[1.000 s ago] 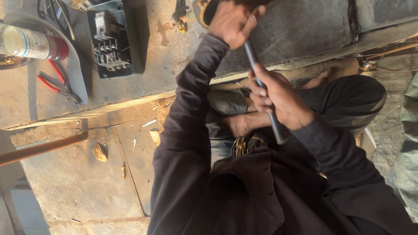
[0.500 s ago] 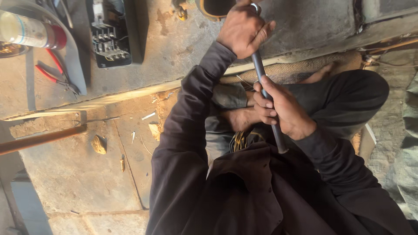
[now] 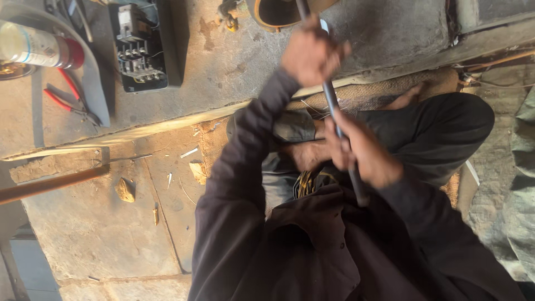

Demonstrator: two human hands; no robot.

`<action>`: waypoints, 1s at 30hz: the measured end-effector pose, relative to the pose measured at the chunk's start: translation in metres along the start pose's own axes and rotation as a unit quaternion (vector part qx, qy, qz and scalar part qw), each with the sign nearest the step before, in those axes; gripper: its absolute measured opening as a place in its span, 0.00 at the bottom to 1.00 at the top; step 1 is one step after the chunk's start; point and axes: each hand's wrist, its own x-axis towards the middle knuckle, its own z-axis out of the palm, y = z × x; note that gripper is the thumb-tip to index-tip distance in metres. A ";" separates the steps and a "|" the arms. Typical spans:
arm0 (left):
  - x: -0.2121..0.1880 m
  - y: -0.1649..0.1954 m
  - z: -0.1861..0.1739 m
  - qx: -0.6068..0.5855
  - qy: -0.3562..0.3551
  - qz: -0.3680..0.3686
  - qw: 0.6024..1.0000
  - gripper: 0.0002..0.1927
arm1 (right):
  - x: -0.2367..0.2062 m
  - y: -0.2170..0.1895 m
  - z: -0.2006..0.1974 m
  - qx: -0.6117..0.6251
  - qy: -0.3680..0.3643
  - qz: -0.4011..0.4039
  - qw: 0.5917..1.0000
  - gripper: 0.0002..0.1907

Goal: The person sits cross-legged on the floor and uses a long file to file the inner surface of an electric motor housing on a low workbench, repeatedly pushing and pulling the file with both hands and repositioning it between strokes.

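Observation:
Both my hands grip a long dark metal rod (image 3: pixel 333 108) that runs steeply from top centre down toward my lap. My left hand (image 3: pixel 312 56), in a dark sleeve, is clenched round the rod's upper part. Lower on the rod, my right hand (image 3: pixel 362 150) is closed in front of my knees. The rod's top end reaches into a round dark opening with a yellowish rim (image 3: pixel 267 12) at the top edge. Its lower end lies against my dark clothing.
A black electrical switch box (image 3: pixel 142 47) lies on the stone slab at upper left, with red-handled pliers (image 3: pixel 69 97) and a spray can with a red cap (image 3: pixel 39 47) beside it. A brown bar (image 3: pixel 50 184) crosses at the left. Burlap (image 3: pixel 379 92) lies under my legs.
Both hands and the rod now sit lower in view. The rod's top end has come to show above my left hand, at the round opening. Both grips have stayed closed.

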 end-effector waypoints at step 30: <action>-0.030 0.086 0.026 -0.090 -0.015 0.002 0.996 0.23 | -0.061 0.072 -0.043 0.005 0.036 0.064 0.997 0.21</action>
